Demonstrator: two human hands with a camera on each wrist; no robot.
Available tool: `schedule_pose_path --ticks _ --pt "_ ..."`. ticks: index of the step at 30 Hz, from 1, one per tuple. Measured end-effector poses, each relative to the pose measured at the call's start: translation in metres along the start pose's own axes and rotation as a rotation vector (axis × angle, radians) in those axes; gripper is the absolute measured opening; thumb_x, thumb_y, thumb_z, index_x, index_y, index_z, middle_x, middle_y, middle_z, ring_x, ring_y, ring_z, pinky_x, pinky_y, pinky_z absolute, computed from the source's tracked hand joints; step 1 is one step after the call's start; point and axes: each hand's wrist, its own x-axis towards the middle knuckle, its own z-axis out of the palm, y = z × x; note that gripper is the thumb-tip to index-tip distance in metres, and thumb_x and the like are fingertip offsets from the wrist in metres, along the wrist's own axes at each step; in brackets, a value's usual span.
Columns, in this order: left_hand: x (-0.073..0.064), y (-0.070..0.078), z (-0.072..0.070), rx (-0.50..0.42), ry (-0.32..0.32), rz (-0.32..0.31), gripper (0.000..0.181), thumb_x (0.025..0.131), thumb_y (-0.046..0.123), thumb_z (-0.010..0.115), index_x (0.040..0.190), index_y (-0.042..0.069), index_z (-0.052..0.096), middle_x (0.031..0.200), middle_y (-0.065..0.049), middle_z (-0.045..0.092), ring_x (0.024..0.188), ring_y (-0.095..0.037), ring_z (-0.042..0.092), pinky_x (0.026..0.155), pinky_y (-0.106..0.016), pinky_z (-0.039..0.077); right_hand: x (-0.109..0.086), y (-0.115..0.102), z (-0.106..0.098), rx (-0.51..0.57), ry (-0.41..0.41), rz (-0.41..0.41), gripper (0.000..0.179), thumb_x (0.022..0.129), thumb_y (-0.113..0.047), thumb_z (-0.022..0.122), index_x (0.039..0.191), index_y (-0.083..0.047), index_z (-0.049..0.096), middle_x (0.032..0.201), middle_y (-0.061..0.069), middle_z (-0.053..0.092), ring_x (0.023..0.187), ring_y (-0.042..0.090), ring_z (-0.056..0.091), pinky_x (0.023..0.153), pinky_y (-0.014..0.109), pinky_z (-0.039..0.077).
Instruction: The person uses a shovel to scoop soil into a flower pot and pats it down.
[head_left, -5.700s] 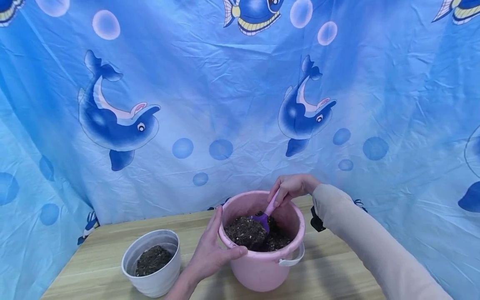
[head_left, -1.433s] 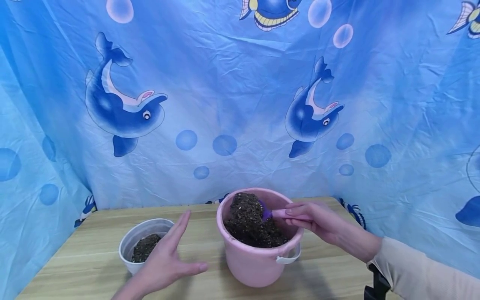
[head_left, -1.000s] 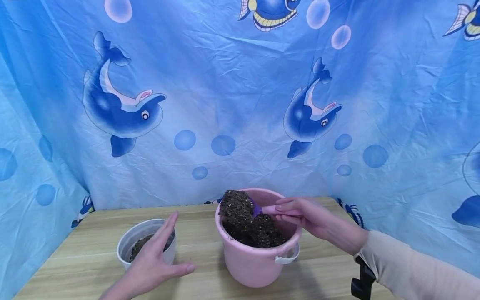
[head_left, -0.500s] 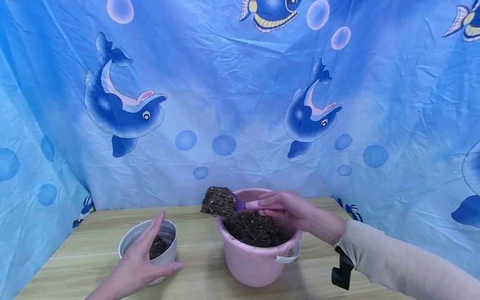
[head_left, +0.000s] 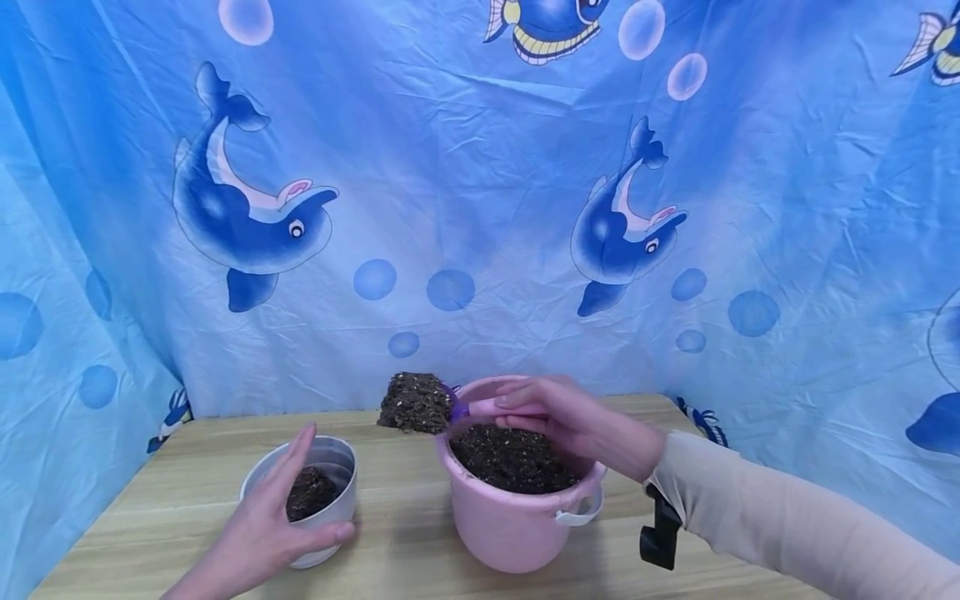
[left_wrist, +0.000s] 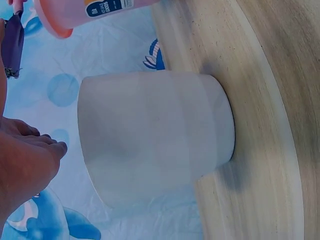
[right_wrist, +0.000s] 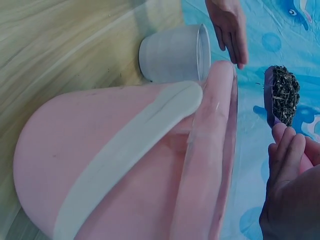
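My right hand (head_left: 558,417) grips the pink handle of a small trowel (head_left: 486,407) with a purple blade. A heaped lump of dark soil (head_left: 414,403) covers the blade, which hangs beyond the left rim of the pink bucket (head_left: 510,533). In the right wrist view the loaded blade (right_wrist: 269,95) stands above rim level. My left hand (head_left: 258,529) is held with thumb and fingers spread beside the white pot (head_left: 330,518), partly hiding it. The left wrist view shows that hand (left_wrist: 30,160) above the pot's rim, apart from its wall. Some soil (head_left: 311,492) lies in the pot.
The bucket holds more dark soil (head_left: 517,458) and has a white carrying handle (head_left: 579,515) hanging at its side. Both containers stand on a wooden table (head_left: 397,533). A blue curtain with dolphins (head_left: 450,208) hangs close behind and at the sides.
My right hand has lifted the loaded trowel out of the bucket and moved it left past the rim. The left hand has let go of the bucket's rim and moved left to the pot.
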Motion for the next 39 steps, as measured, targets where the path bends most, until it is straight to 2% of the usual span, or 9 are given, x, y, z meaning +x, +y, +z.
schedule_pose_path --ticks 5,9,16,23,27,30,34,39 --pt "0.000 -0.004 -0.002 0.013 0.014 0.007 0.121 0.067 0.041 0.086 0.156 0.022 0.007 0.157 -0.023 0.016 0.136 -0.053 0.021 0.095 -0.076 0.025 0.008 0.000 0.008 -0.060 0.005 -0.013 0.043 0.087 -0.004 0.065 0.129 -0.003 0.059 0.112 0.012 0.070 0.079 0.009 0.069 0.067 0.016 0.055" --pt "-0.001 -0.006 -0.003 0.027 0.017 -0.004 0.121 0.067 0.041 0.086 0.156 0.021 0.007 0.158 -0.023 0.015 0.136 -0.053 0.021 0.095 -0.075 0.025 0.014 0.003 0.014 -0.080 0.018 -0.025 0.041 0.088 -0.003 0.064 0.128 0.002 0.058 0.110 0.012 0.070 0.082 0.009 0.068 0.071 0.016 0.056" --pt "-0.002 -0.010 -0.007 0.047 -0.024 -0.076 0.123 0.068 0.043 0.085 0.156 0.023 0.001 0.159 -0.022 0.009 0.135 -0.056 0.019 0.094 -0.077 0.024 0.022 0.007 0.024 -0.102 0.030 -0.051 0.037 0.087 -0.004 0.065 0.123 0.006 0.059 0.106 0.014 0.071 0.087 0.014 0.070 0.082 0.023 0.055" --pt "0.001 -0.015 -0.014 0.051 -0.102 -0.177 0.122 0.073 0.050 0.079 0.155 0.025 -0.007 0.159 -0.023 0.003 0.136 -0.055 0.017 0.094 -0.077 0.024 0.028 0.013 0.038 -0.026 0.033 -0.066 0.028 0.088 0.002 0.061 0.115 0.007 0.064 0.110 0.019 0.069 0.107 0.029 0.065 0.092 0.035 0.052" --pt "0.000 -0.020 -0.015 0.049 -0.106 -0.177 0.121 0.074 0.050 0.079 0.155 0.025 -0.008 0.159 -0.023 0.002 0.136 -0.056 0.017 0.093 -0.077 0.025 0.034 0.014 0.047 -0.011 0.058 -0.040 0.027 0.086 0.000 0.063 0.111 0.008 0.067 0.108 0.018 0.070 0.102 0.024 0.068 0.090 0.033 0.054" --pt "-0.001 -0.023 -0.016 0.050 -0.089 -0.163 0.122 0.073 0.049 0.080 0.155 0.024 -0.007 0.159 -0.024 0.001 0.136 -0.056 0.017 0.094 -0.076 0.025 0.041 0.016 0.053 -0.043 0.077 -0.026 0.026 0.087 0.000 0.062 0.111 0.008 0.067 0.107 0.016 0.071 0.091 0.016 0.070 0.085 0.028 0.055" --pt "-0.002 -0.026 -0.016 0.054 -0.081 -0.167 0.124 0.072 0.049 0.081 0.155 0.021 -0.007 0.159 -0.025 0.001 0.136 -0.056 0.015 0.095 -0.076 0.024 0.049 0.019 0.061 -0.051 0.138 -0.009 0.022 0.088 0.002 0.061 0.108 0.008 0.068 0.103 0.018 0.071 0.080 0.014 0.071 0.080 0.024 0.057" --pt "-0.003 -0.030 -0.016 0.048 -0.070 -0.161 0.125 0.071 0.047 0.082 0.155 0.021 -0.006 0.158 -0.025 0.001 0.136 -0.057 0.015 0.094 -0.077 0.023 0.053 0.019 0.067 -0.053 0.159 -0.005 0.021 0.086 0.002 0.062 0.105 0.006 0.070 0.104 0.017 0.071 0.092 0.021 0.071 0.082 0.027 0.056"
